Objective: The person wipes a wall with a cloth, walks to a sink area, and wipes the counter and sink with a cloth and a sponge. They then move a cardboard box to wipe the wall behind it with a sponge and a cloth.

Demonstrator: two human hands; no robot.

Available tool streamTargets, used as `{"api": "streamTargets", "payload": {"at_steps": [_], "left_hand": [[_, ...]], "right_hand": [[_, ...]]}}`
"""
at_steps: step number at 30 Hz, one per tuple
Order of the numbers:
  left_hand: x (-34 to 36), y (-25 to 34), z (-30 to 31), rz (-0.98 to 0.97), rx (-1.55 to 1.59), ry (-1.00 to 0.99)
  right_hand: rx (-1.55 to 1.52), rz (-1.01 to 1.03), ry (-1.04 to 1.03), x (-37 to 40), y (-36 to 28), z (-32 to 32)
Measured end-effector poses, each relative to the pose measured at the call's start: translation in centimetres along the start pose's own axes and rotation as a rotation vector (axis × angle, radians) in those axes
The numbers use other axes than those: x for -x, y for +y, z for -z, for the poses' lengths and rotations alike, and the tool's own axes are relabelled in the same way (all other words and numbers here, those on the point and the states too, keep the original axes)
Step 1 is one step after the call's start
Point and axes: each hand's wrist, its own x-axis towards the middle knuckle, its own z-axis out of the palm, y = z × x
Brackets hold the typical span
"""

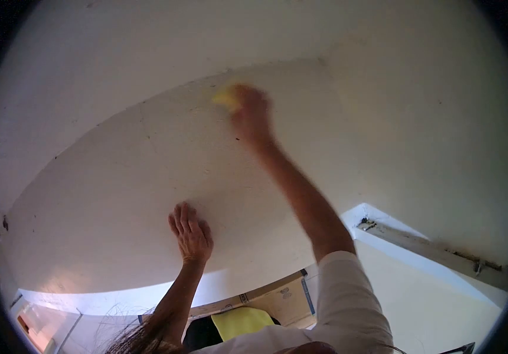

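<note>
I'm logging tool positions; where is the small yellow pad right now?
Head view, upper centre: the yellow pad is in the raised right hand against the white surface, above and right of the flat left hand.

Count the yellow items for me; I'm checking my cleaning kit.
2. One yellow pad, blurred, in the right hand on the white surface; one yellow cloth, seemingly, low beside the box. More may be hidden.

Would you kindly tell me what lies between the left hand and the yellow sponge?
In the head view, only bare white surface, with a few faint specks, lies between the left hand and the sponge.
</note>
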Motion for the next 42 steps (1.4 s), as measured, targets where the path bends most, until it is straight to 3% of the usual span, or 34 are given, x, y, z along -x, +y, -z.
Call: {"api": "streamTargets", "payload": {"at_steps": [2, 3, 4, 5, 7, 11, 14, 16, 17, 18, 19, 20, 21, 22, 23, 24, 26, 27, 29, 30, 32, 34, 35, 36, 37, 39, 41, 42], "left_hand": [[-0.2, 0.2, 0.2, 0.02, 0.018, -0.035], [-0.1, 0.1, 0.4, 0.036, 0.033, -0.073], [0.0, 0.0, 0.4, 0.059, 0.008, -0.07], [0.1, -0.1, 0.2, 0.033, 0.01, -0.052], [-0.1, 0.0, 0.4, 0.031, -0.002, -0.051], [0.1, -0.2, 0.7, 0.027, 0.003, -0.068], [-0.1, -0.2, 0.6, 0.014, 0.013, -0.05], [0.0, 0.0, 0.7, 0.019, 0.02, -0.064], [0.0, 0.1, 0.7, 0.024, 0.025, -0.07], [-0.1, 0.1, 0.8, 0.021, 0.025, -0.069], [0.0, 0.1, 0.8, 0.019, -0.03, -0.083], [0.1, 0.2, 0.8, 0.018, -0.084, -0.096], [0.4, 0.2, 0.6, 0.017, -0.087, -0.097], [0.8, 0.1, 0.1, 0.049, 0.009, -0.084], [1.2, 0.0, -0.6, 0.081, 0.105, -0.067], [1.4, -0.2, -1.3, 0.111, 0.203, -0.047], [1.5, -0.4, -1.7, 0.155, 0.354, -0.018], [1.5, -0.4, -1.6, 0.168, 0.406, -0.008], [0.7, -0.6, -0.4, 0.064, 0.063, -0.044], [0.5, -0.5, 0.2, 0.014, -0.108, -0.066], [-0.1, 0.1, 0.7, 0.025, 0.017, -0.054], [-0.2, -0.1, 0.9, 0.011, -0.005, -0.082], [-0.1, 0.0, 1.0, 0.014, -0.004, -0.079], [-0.1, 0.1, 1.1, 0.021, 0.004, -0.073], [-0.3, 0.1, 1.1, 0.025, 0.007, -0.063], [-0.1, 0.0, 0.8, 0.024, 0.0, -0.06], [0.0, -0.1, 0.6, 0.021, -0.002, -0.067], [0.1, -0.2, 0.5, 0.025, 0.002, -0.083]], "right_hand": [[0.248, 0.023, 0.237, -2.6, 8.8, 2.4], [0.367, -0.086, 0.226, -4.1, 10.9, 4.5], [0.48, 0.002, 0.329, -5.1, 15.6, 4.9], [0.562, -0.211, 0.213, -6.1, 17.7, 5.6], [0.694, -0.43, -0.061, -6.6, 21.8, 4.9], [0.794, -0.46, 0.014, -7.0, 18.0, 3.9], [0.772, -0.575, -0.079, -7.6, 17.1, 3.1], [0.637, -0.8, -0.081, -7.8, 12.0, -0.4], [0.768, -0.704, -0.008, -6.8, 9.2, -4.1], [0.589, -0.726, -0.06, -5.9, 4.5, -6.4], [0.587, -0.53, -0.059, -3.9, -2.1, -8.4], [0.794, -0.404, -0.109, -1.8, -6.9, -12.9], [0.588, -0.254, -0.041, -0.4, -12.1, -15.3], [0.297, -0.306, -0.248, 0.1, -18.0, -16.0], [0.223, -0.111, -0.276, 1.4, -21.7, -18.3], [0.03, -0.011, -0.135, 2.5, -24.5, -20.9], [-0.436, 0.049, -0.521, 1.0, -26.3, -17.7], [-0.43, 0.048, -0.521, 0.3, -25.2, -17.5], [-0.798, 0.139, -0.276, -1.4, -21.1, -16.9], [-0.772, 0.148, 0.154, -1.1, -17.9, -15.0], [-0.645, -0.172, 0.161, -3.2, -9.8, -6.8], [-0.835, -0.521, 0.387, -4.9, -2.7, 0.1], [-0.901, -0.386, 0.571, -5.3, 1.2, 1.7], [-0.867, -0.483, 0.699, -6.5, 3.4, 2.9], [-0.875, -0.478, 0.704, -7.6, 4.5, 3.0], [-1.056, -0.738, 0.62, -9.6, 5.5, 2.5], [-0.945, -0.756, 0.739, -11.3, 1.9, -1.4], [-0.61, -0.564, 0.785, -10.8, 2.0, -5.7]]}}
